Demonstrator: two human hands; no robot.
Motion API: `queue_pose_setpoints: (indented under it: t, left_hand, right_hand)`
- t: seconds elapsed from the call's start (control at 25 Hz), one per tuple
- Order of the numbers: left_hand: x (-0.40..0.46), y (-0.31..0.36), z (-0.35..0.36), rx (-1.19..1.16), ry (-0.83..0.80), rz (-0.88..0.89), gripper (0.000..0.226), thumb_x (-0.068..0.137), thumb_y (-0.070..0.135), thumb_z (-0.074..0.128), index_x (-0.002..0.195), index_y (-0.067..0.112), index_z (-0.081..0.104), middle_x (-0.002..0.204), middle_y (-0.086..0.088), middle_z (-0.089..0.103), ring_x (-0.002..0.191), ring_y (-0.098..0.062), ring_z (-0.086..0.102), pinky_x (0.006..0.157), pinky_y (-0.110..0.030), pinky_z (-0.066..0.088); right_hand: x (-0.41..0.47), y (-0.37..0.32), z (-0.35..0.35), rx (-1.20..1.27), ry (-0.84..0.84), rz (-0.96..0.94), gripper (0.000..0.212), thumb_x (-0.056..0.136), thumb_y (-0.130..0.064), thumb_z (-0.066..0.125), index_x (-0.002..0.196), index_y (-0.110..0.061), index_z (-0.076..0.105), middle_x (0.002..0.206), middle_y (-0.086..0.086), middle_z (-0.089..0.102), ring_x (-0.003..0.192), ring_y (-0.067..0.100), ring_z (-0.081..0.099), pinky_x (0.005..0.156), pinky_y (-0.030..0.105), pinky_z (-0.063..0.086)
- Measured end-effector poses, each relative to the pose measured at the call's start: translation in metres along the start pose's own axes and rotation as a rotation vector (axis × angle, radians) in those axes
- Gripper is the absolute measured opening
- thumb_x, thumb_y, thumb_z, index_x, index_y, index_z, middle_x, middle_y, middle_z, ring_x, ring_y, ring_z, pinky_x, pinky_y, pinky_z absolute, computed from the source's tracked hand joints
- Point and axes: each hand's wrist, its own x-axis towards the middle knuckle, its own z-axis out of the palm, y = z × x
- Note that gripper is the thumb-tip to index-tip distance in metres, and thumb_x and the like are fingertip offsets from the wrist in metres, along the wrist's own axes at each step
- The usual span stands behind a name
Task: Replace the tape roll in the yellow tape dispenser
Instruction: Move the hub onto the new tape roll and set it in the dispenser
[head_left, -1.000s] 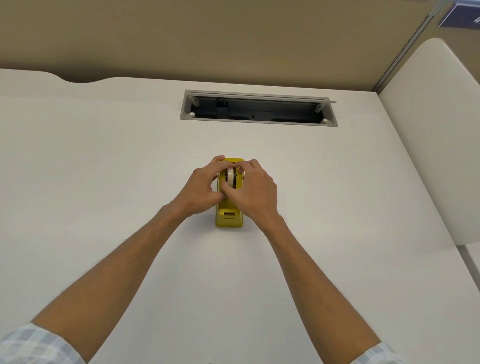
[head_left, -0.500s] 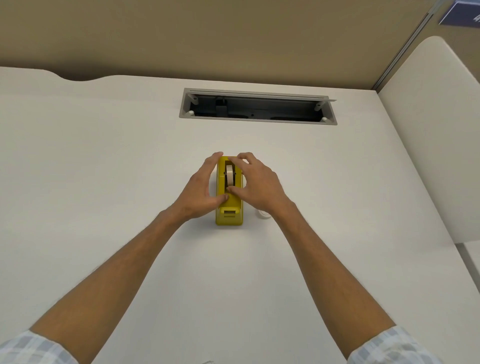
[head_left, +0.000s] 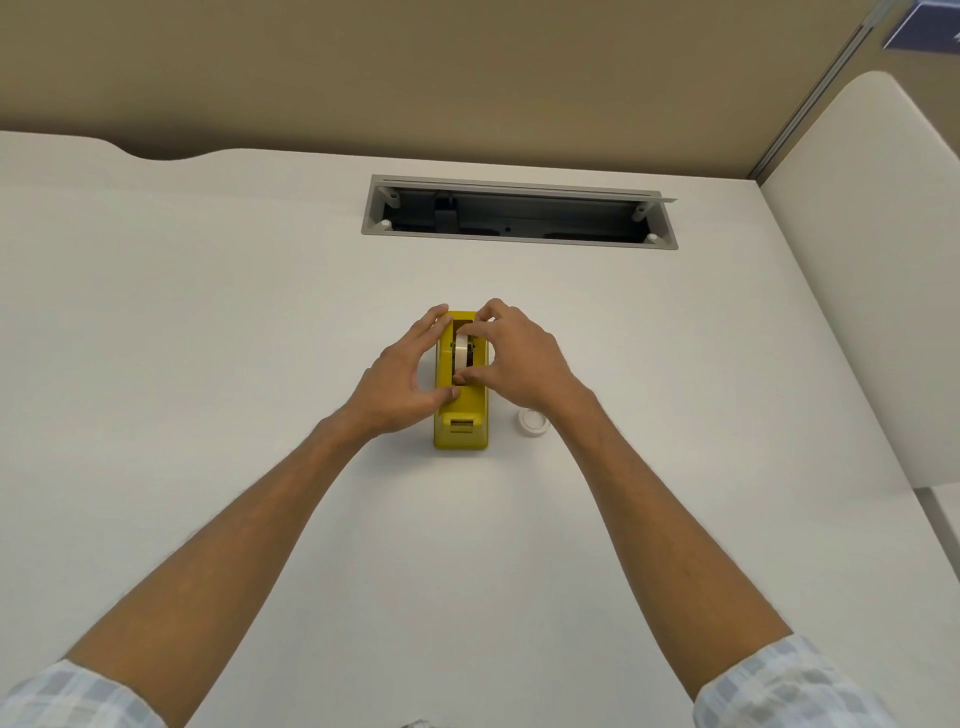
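The yellow tape dispenser (head_left: 461, 415) stands upright in the middle of the white desk, its cutter end toward me. A tape roll (head_left: 461, 351) sits in its slot. My left hand (head_left: 400, 379) holds the dispenser's left side, thumb on its top. My right hand (head_left: 519, 358) rests over the right side, with its thumb and fingertips touching the roll. A second small white tape roll (head_left: 533, 420) lies flat on the desk just right of the dispenser, below my right wrist.
A grey cable tray opening (head_left: 519, 213) is set into the desk (head_left: 208, 338) behind the dispenser. A white side panel (head_left: 872, 270) rises along the desk's right edge. A tan wall runs along the back.
Both hands have spread apart from over the roll, uncovering it in the slot. My right hand shifted right, and the small white roll on the desk came into view.
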Motion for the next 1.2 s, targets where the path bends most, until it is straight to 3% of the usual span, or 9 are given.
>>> queue_pose_setpoints:
  t: [0.24,0.48,0.8,1.0,1.2]
  left_hand:
    - [0.000,0.005,-0.002,0.005,-0.003,-0.029,0.089,0.080,0.033,0.075,0.151,0.027,0.022,0.160,0.015,0.015,0.146,-0.013,0.021,0.115,-0.050,0.029]
    - [0.002,0.005,-0.003,0.008,-0.026,-0.011,0.086,0.081,0.026,0.074,0.151,0.027,0.023,0.160,0.014,0.015,0.146,-0.013,0.018,0.113,-0.040,0.027]
    - [0.006,0.012,-0.001,-0.035,0.009,0.011,0.046,0.095,0.037,0.054,0.141,0.032,0.045,0.158,0.007,0.022,0.146,-0.015,0.018,0.113,-0.038,0.025]
    - [0.004,0.016,-0.003,-0.056,0.033,0.011,0.044,0.091,0.036,0.062,0.134,0.027,0.053,0.157,0.005,0.027,0.145,-0.016,0.022,0.113,-0.041,0.029]
    - [0.005,0.022,-0.003,-0.058,0.068,0.021,0.049,0.087,0.031,0.067,0.133,0.025,0.051,0.154,0.004,0.031,0.143,-0.015,0.026,0.112,-0.038,0.028]
  right_hand:
    - [0.002,0.003,-0.006,0.017,-0.048,-0.009,0.054,0.075,-0.045,0.076,0.123,-0.023,0.061,0.121,0.000,0.052,0.107,0.018,0.050,0.074,0.030,0.042]
    - [-0.005,0.001,-0.004,0.029,-0.006,0.001,0.055,0.076,-0.041,0.075,0.126,-0.024,0.060,0.118,-0.001,0.054,0.101,0.016,0.053,0.071,0.028,0.044]
    - [-0.022,-0.006,-0.008,0.214,0.040,0.027,0.046,0.077,-0.040,0.072,0.121,-0.031,0.061,0.102,-0.004,0.060,0.094,0.015,0.056,0.074,0.035,0.052]
    - [-0.045,-0.012,0.003,0.099,0.158,-0.019,0.038,0.086,-0.026,0.062,0.124,-0.024,0.059,0.117,0.000,0.060,0.102,0.018,0.056,0.076,0.035,0.051]
    - [-0.058,-0.021,0.014,-0.082,0.207,-0.018,0.039,0.086,-0.017,0.059,0.124,-0.018,0.060,0.117,0.004,0.059,0.097,0.024,0.056,0.072,0.035,0.045]
